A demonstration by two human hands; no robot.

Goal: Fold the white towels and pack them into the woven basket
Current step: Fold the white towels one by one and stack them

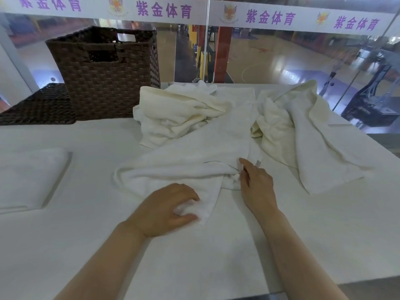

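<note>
A white towel (194, 152) lies crumpled across the middle of the white table (216, 256). My left hand (166, 208) grips its near corner, fingers curled round the cloth. My right hand (255, 182) pinches a bunched edge of the same towel just to the right. Behind it sits a cream-white heap of towels (177, 113), and another loose towel (303, 131) sprawls to the right. A folded white towel (28, 178) rests flat at the left. The dark brown woven basket (108, 83) stands at the back left.
The basket's woven lid (41, 107) lies flat left of the basket. A glass wall (270, 57) runs behind the table's far edge. The table's right edge (368, 144) slants close to the loose towel.
</note>
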